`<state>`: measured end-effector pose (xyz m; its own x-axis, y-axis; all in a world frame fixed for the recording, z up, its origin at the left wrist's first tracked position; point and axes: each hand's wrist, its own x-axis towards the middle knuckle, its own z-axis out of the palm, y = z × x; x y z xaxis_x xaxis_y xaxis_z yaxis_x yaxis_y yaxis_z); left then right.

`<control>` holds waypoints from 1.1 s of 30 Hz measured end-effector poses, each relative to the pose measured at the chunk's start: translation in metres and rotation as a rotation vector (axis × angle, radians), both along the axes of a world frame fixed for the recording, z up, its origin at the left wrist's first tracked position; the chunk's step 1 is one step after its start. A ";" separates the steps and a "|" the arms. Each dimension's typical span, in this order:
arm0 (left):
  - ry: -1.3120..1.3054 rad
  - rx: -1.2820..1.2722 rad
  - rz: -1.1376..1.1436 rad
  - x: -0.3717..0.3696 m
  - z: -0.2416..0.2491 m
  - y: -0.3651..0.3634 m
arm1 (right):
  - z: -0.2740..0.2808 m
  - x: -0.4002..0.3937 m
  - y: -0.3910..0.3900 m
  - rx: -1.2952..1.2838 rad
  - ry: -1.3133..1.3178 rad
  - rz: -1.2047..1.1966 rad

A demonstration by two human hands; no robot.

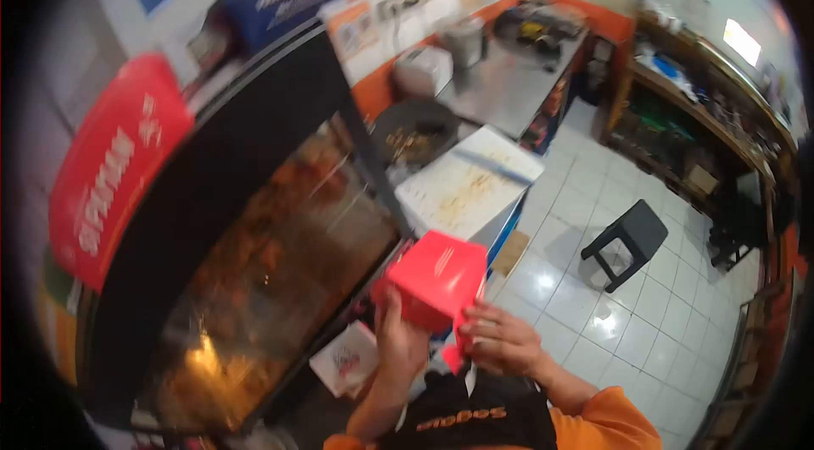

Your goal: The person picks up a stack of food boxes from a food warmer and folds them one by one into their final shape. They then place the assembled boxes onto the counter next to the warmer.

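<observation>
Between my two hands is a red cardboard food box (441, 268), held just in front of my black apron (475, 416). My left hand (400, 336) grips its near left side, thumb up along the wall. On the right, the fingers of my right hand (504, 340) are bent round a red flap (460, 344) at the box's edge. What lies inside the box cannot be seen. Below my left hand rests a white printed paper box or packet (346, 358). Beyond the red box is a white cutting board (471, 183) strewn with crumbs, a knife (496, 169) lying across it.
A glass display case (280, 255) with fried food stands close on my left. Behind the board are a dark pan (415, 132) and a steel counter (509, 81). A black stool (629, 240) stands on the tiled floor at right, before wooden shelves (678, 98).
</observation>
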<state>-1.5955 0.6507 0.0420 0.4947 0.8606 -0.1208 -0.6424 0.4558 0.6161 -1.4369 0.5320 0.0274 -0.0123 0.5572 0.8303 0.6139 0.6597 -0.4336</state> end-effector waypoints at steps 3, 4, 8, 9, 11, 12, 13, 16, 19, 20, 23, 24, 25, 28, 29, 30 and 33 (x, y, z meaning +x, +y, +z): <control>0.042 -0.052 -0.013 0.011 0.014 0.003 | 0.011 0.001 0.012 0.077 -0.119 -0.027; 0.045 -0.081 0.016 0.015 0.018 -0.001 | 0.020 0.002 0.013 0.012 -0.189 -0.076; -0.086 -0.086 0.088 0.013 0.020 -0.008 | 0.027 0.005 0.022 -0.180 -0.303 -0.222; -0.053 -0.060 0.041 0.011 0.016 -0.006 | 0.027 0.004 0.024 -0.182 -0.306 -0.208; -0.025 -0.037 0.005 0.012 0.008 0.001 | 0.029 0.003 0.028 -0.232 -0.222 -0.217; 0.020 0.021 0.007 0.013 0.005 0.007 | 0.031 0.000 0.029 -0.268 -0.214 -0.201; 0.068 0.078 0.010 0.014 0.004 0.010 | 0.027 -0.005 0.030 -0.270 -0.216 -0.185; 0.115 0.007 0.075 0.022 0.002 0.002 | 0.007 -0.017 0.041 -0.205 -0.197 -0.289; 0.073 -0.018 0.117 0.029 0.004 -0.014 | -0.004 -0.023 0.045 -0.144 -0.131 -0.359; 0.066 -0.035 0.112 0.030 0.004 -0.016 | -0.005 -0.023 0.046 -0.132 -0.126 -0.389; 0.060 -0.032 0.030 0.024 -0.006 -0.014 | 0.000 -0.029 0.044 -0.125 -0.007 -0.456; 0.055 -0.011 -0.043 0.019 -0.010 -0.013 | 0.001 -0.023 0.043 -0.135 -0.097 -0.507; 0.057 -0.008 -0.047 0.016 -0.011 -0.012 | -0.001 -0.020 0.043 -0.133 -0.094 -0.512; 0.140 0.200 -0.233 0.001 -0.010 -0.009 | -0.009 0.003 0.040 -0.394 0.184 -0.332; 0.402 0.551 -0.324 -0.009 -0.007 -0.004 | -0.013 0.020 0.039 -0.385 0.186 -0.342; 0.662 0.901 -0.406 -0.018 -0.003 -0.001 | -0.017 0.035 0.035 -0.356 0.469 -0.073; 0.710 1.152 -0.727 -0.036 0.010 -0.006 | -0.026 0.071 0.016 -0.389 1.210 0.098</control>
<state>-1.6319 0.6451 0.0519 0.9665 0.2543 0.0351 0.0702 -0.3934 0.9167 -1.3657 0.5478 0.0013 0.5806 0.8048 0.1228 -0.3509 0.3835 -0.8543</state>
